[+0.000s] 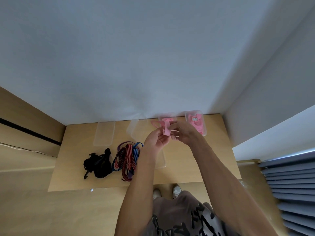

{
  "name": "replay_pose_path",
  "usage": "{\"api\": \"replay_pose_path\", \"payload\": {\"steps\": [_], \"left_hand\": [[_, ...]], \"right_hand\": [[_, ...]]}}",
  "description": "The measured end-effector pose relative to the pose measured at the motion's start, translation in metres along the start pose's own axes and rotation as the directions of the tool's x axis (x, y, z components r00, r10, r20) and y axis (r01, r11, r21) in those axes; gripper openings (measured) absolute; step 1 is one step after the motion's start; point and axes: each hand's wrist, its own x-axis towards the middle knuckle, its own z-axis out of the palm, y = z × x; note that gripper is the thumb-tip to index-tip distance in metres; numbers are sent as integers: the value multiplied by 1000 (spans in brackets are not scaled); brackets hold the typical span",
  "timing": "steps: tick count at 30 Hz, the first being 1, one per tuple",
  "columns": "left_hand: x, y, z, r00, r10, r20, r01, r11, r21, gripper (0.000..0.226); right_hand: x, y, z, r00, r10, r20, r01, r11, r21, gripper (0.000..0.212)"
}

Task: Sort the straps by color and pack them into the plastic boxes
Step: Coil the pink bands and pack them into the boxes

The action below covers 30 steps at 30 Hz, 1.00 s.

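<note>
Overhead, both hands (167,134) pinching pink strap (165,129) — folded, hanging roughly upright — above table (196,159)

Single head-worn wide-angle view, looking steeply down and forward from above the person's own torso. The table (187,171) sits mid-frame at arm's reach; the far wall (136,57) fills the upper half (edges bend noticeably).

Both bare forearms reach forward, wrists close together. Left hand (156,139) has its fingers curled, pinching a pink strap (166,130); right hand (185,133) is curled round the same strap, knuckles up.
</note>
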Motion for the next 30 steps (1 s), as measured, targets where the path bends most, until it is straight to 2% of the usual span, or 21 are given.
{"api": "replay_pose_path", "payload": {"steps": [1,2,5,8,13,16,19,21,23,28,30], "left_hand": [[2,0,2,999,32,-34,-32,999,14,11],[4,0,1,995,59,-80,-55,997,48,12],[7,-1,-1,983,116,-143,-95,984,148,29],[6,-1,-2,987,139,-77,-108,944,312,48],[2,2,-10,969,238,61,-240,861,449,43],[2,1,-10,939,329,99,-335,814,474,51],[3,-3,-7,922,383,54,-364,812,457,62],[2,-3,-6,914,402,61,-383,801,461,62],[1,-4,-7,902,422,89,-411,779,473,61],[-2,-3,-8,858,501,109,-477,702,529,52],[-4,0,-10,887,455,77,-432,759,488,43]], "right_hand": [[0,2,-3,1000,8,3,-8,1000,-19,32],[0,4,-6,1000,6,3,-6,999,-40,30],[2,9,-11,997,-59,-50,53,992,-119,14],[6,11,-11,979,-180,-95,162,972,-172,4],[11,12,-2,943,-314,-106,278,924,-263,10],[15,15,5,932,-331,-144,286,920,-268,6],[19,18,12,924,-307,-227,274,948,-164,10],[19,19,16,941,-250,-229,257,966,4,8],[19,21,17,954,-205,-219,231,968,98,11],[18,24,14,969,-136,-204,154,985,74,28],[15,27,12,979,-137,-150,149,986,76,24]]}}
